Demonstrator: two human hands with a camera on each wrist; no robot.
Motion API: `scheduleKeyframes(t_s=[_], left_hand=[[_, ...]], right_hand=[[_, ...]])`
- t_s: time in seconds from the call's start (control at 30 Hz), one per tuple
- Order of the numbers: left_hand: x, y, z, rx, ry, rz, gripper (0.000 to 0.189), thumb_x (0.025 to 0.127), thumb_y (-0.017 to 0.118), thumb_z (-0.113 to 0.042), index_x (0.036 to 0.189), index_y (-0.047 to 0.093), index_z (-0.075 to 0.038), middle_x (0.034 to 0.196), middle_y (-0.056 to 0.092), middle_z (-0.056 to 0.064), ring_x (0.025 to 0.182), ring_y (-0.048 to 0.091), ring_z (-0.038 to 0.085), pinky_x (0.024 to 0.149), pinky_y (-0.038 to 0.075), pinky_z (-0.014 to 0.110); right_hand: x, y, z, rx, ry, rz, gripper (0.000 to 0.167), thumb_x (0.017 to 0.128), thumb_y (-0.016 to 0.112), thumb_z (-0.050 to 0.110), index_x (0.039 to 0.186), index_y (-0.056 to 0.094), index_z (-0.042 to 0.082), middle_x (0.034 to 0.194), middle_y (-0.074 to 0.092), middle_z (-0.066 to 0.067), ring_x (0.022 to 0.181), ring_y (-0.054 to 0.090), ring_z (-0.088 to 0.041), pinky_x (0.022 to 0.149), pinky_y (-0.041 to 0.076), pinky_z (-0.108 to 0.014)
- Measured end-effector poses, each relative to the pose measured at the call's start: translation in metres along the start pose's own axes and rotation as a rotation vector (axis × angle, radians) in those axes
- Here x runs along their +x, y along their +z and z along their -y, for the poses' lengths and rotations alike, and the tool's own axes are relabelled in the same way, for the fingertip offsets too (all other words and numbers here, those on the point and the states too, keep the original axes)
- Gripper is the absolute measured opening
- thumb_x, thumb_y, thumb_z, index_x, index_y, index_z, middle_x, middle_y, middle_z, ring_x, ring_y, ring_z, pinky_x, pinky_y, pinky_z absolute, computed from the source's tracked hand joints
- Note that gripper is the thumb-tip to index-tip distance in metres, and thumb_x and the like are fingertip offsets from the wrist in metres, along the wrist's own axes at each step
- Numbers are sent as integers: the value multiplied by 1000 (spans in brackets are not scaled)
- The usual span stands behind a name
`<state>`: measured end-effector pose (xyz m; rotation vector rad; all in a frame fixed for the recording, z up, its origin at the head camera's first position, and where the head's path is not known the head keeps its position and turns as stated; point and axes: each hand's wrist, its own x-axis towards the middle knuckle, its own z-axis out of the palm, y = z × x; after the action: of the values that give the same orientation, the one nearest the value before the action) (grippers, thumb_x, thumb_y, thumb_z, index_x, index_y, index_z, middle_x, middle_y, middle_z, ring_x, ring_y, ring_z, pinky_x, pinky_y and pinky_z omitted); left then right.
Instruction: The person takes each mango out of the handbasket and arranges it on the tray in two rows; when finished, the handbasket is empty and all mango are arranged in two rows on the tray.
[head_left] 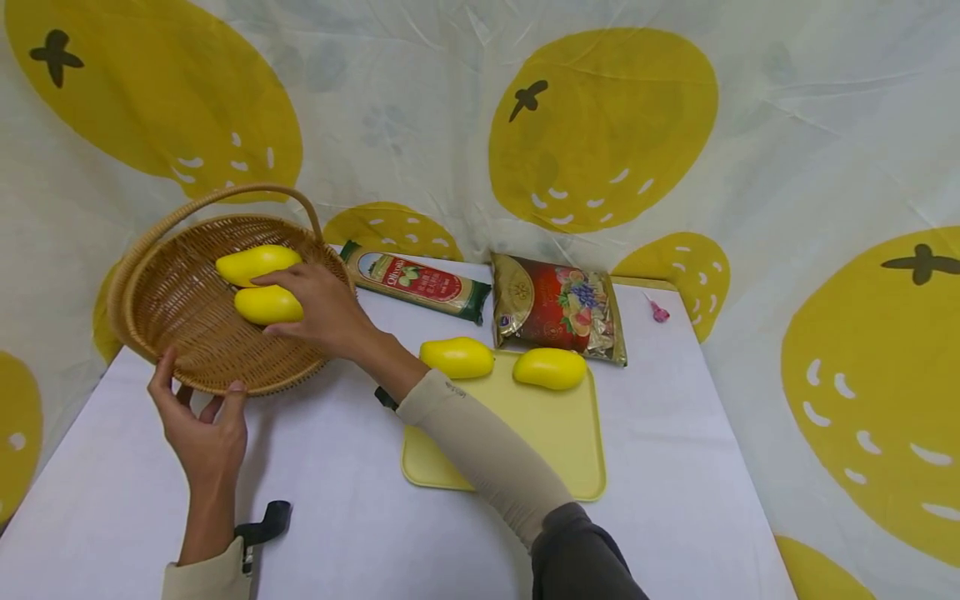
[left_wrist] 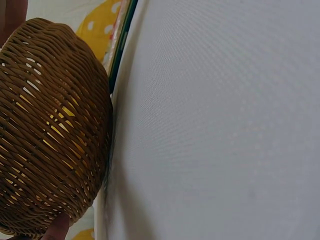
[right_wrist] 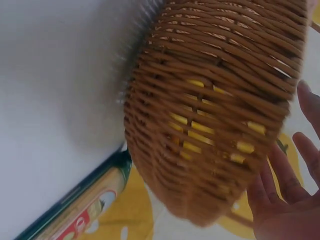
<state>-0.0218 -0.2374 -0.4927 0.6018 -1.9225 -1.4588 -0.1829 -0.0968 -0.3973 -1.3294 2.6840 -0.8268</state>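
Observation:
A brown wicker basket [head_left: 195,333] with an arched handle leans at the left, its opening tilted toward me. Inside lie two yellow mangoes, one farther back [head_left: 251,265] and one nearer [head_left: 266,306]. My left hand [head_left: 202,429] holds the basket by its near rim; one of its fingers [left_wrist: 57,227] shows against the weave in the left wrist view. Reaching over the basket's right side, my right hand [head_left: 326,308] has its fingers along the top of the nearer mango and the thumb below it. From the right wrist view, the basket wall [right_wrist: 200,115] hides most of both mangoes.
Two more mangoes, left [head_left: 457,357] and right [head_left: 550,368], lie at the far edge of a pale yellow tray [head_left: 525,433]. Behind stand a long green-and-red packet [head_left: 416,281] and a gold-and-red bag [head_left: 558,304]. A small pink item [head_left: 659,312] lies far right.

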Motion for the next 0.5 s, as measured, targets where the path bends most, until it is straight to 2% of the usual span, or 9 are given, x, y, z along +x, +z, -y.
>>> scheduleKeyframes(t_s=[0.2, 0.37, 0.5], left_hand=[[-1, 1, -6, 21, -5, 1, 82, 94, 67, -1, 164, 32, -27, 171, 31, -7, 151, 42, 31, 110, 56, 35], [-2, 0, -5, 31, -6, -4, 83, 94, 68, -2, 164, 32, -28, 171, 31, -7, 151, 42, 32, 111, 55, 36], [-1, 0, -2, 27, -15, -6, 83, 93, 69, -3, 164, 32, -29, 171, 31, -7, 152, 42, 31, 108, 55, 31]], right_hand=[[25, 11, 4, -73, 20, 114, 66, 93, 80, 44, 153, 57, 28, 153, 60, 11, 142, 51, -11, 121, 35, -22], [42, 19, 2, -90, 68, 170, 66, 91, 82, 45, 151, 58, 31, 150, 61, 13, 136, 54, -6, 115, 39, -18], [52, 26, -1, -88, 119, 212, 65, 90, 84, 44, 149, 60, 33, 149, 61, 14, 137, 52, -4, 116, 38, -17]])
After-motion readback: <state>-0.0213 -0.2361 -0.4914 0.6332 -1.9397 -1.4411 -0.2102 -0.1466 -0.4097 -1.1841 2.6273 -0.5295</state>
